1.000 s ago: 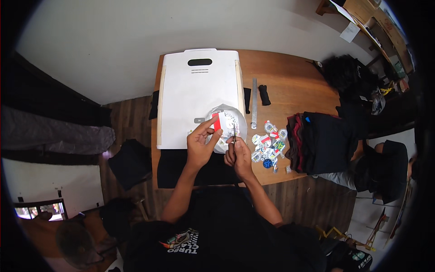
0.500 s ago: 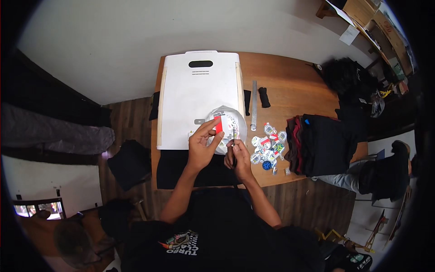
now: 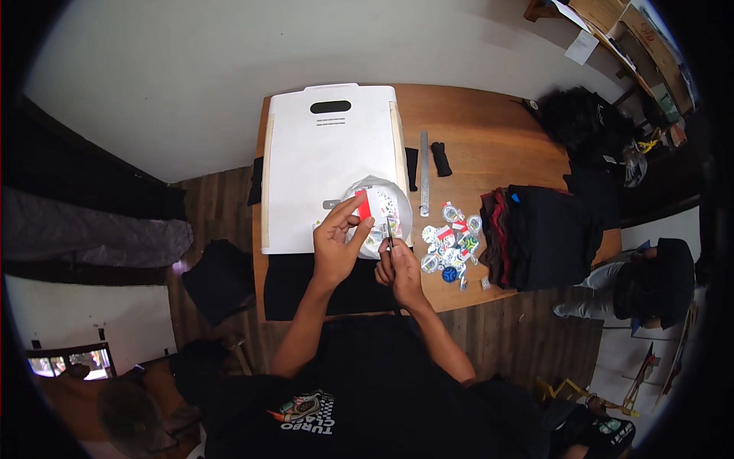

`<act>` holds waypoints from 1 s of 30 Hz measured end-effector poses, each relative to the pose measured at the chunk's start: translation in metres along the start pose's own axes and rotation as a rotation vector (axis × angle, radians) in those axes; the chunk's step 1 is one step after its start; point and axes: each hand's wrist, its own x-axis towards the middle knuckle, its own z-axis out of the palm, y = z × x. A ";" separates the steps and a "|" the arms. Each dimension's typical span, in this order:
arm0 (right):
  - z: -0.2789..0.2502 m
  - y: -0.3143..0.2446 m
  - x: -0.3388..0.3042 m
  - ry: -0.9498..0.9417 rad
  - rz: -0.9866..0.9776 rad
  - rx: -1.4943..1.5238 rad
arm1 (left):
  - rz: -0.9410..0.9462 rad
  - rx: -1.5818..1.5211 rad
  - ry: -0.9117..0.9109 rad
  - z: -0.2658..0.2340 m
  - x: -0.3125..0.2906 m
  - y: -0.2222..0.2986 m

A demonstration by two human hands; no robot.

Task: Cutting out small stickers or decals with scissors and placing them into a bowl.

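Note:
My left hand [image 3: 336, 243] pinches a red-and-white sticker [image 3: 368, 205] between thumb and fingers, above a round basin with a pale plastic lining [image 3: 405, 200]. More small printed pieces [image 3: 390, 203] show inside the basin. Close to its near rim, my right hand [image 3: 401, 275] is closed round slim dark scissors [image 3: 391, 231], whose narrow end points away from me toward the sticker. The fingers cover most of their handles. To the right of this hand, cut-out printed stickers [image 3: 451, 243] lie in a loose pile, many of them round.
A large white board [image 3: 332, 149] lies under the basin on the wooden table [image 3: 489, 145]. A metal ruler [image 3: 425, 172] and a black roll [image 3: 440, 159] lie beyond the pile. Folded dark clothes [image 3: 547, 237] are stacked at right. Another person [image 3: 654, 283] stands past them.
The view has shifted slightly, so the table things sit a little further left. Both hands keep their holds near the basin. The person at the right has shifted their legs.

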 end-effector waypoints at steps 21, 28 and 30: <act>0.000 0.002 0.005 -0.035 0.031 0.026 | -0.019 0.024 0.009 -0.004 0.001 -0.004; -0.004 0.004 0.005 -0.025 0.032 0.032 | -0.017 0.017 0.003 -0.004 0.001 -0.006; -0.004 0.004 0.005 -0.025 0.027 0.038 | -0.015 0.026 0.014 -0.004 0.002 -0.006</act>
